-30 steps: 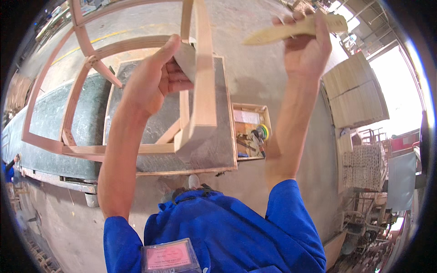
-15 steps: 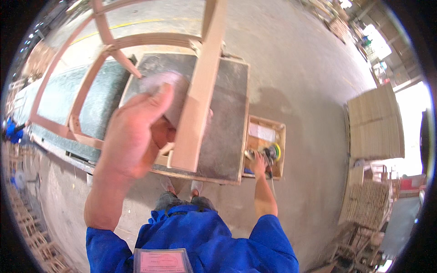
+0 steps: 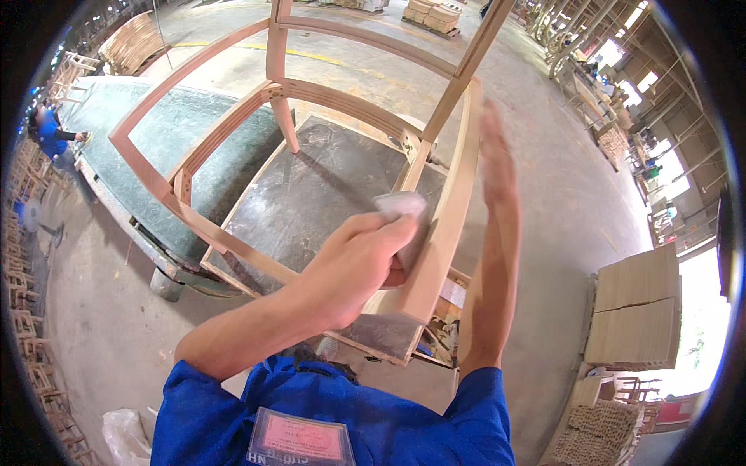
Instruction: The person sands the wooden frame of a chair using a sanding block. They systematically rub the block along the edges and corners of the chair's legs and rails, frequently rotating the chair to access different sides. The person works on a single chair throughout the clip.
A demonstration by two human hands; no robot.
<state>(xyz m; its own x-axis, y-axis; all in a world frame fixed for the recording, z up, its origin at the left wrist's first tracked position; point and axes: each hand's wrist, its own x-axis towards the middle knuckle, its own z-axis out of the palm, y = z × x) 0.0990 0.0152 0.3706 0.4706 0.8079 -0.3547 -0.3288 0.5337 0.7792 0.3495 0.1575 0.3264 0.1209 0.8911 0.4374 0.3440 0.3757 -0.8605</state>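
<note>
A bare wooden chair frame [image 3: 342, 95] lies tilted over a dark-topped work stand [image 3: 272, 190], one broad wooden member [image 3: 452, 206] pointing toward me. My left hand [image 3: 365, 260] is closed round a folded, pale pinkish sheet of sandpaper [image 3: 402, 205], close against the left side of that member. On its other side my right hand [image 3: 497, 159] is raised, fingers stretched out and slightly blurred. It holds nothing, and whether it touches the wood I cannot tell.
A wooden box [image 3: 458, 278] with tools adjoins the stand's right side, partly hidden by the chair frame. At left stands a long green-topped table [image 3: 109, 147], with a co-worker [image 3: 50, 136] beyond. Stacked boards [image 3: 633, 311] stand at right.
The chair frame has swung right and come up fully into view. My right hand has left the sander in the box and risen beside the wood. My left hand has moved right with the sandpaper.
</note>
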